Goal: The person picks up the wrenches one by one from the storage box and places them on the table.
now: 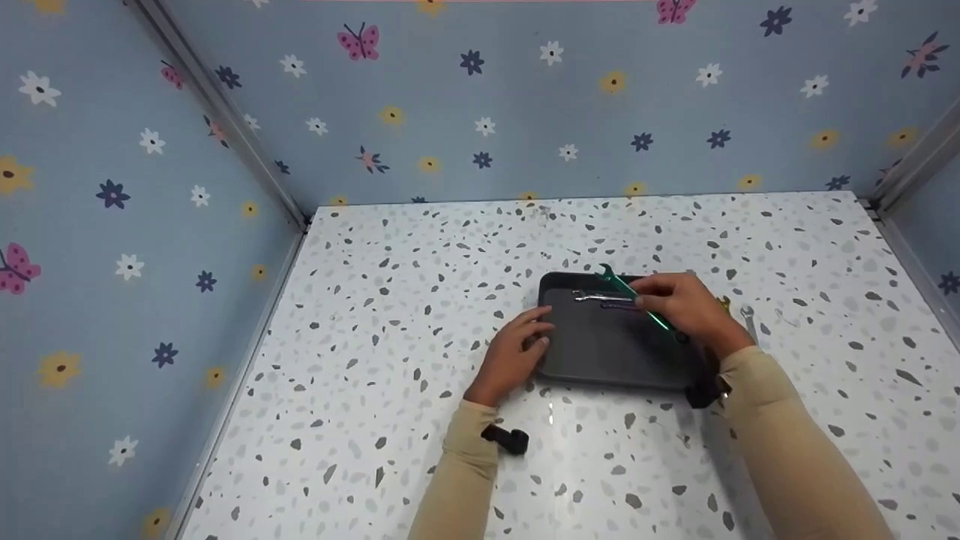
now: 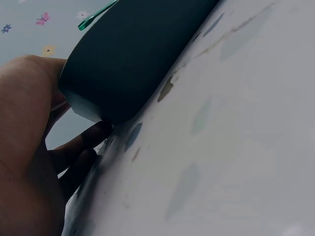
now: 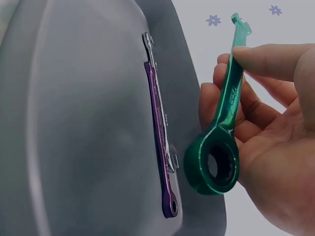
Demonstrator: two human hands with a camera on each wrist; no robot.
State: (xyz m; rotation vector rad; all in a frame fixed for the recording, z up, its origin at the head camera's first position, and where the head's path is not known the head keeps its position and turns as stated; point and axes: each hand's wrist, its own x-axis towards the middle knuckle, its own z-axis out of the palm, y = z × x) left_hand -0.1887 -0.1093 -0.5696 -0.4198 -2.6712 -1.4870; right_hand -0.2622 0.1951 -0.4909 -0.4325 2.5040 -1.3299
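My right hand (image 1: pixel 679 304) pinches a green ratcheting wrench (image 3: pixel 230 105) by its shank, thumb on one side and fingers on the other. The wrench slants over a dark grey tray (image 1: pixel 600 356), its ring end lower and its open end toward the back. Inside the tray, along the far wall, a purple wrench (image 3: pixel 160 132) lies beside a silver wrench (image 3: pixel 149 49). My left hand (image 1: pixel 514 352) holds the tray's left side. In the left wrist view, one digit goes over the rim while other fingertips (image 2: pixel 101 130) meet the lower edge.
To the right of the tray, a yellow wrench (image 1: pixel 724 302) and another silver wrench (image 1: pixel 748 315) lie on the speckled white table (image 1: pixel 375 337), partly behind my right hand. Flower-patterned blue panels (image 1: pixel 517 97) border the table at the back and sides.
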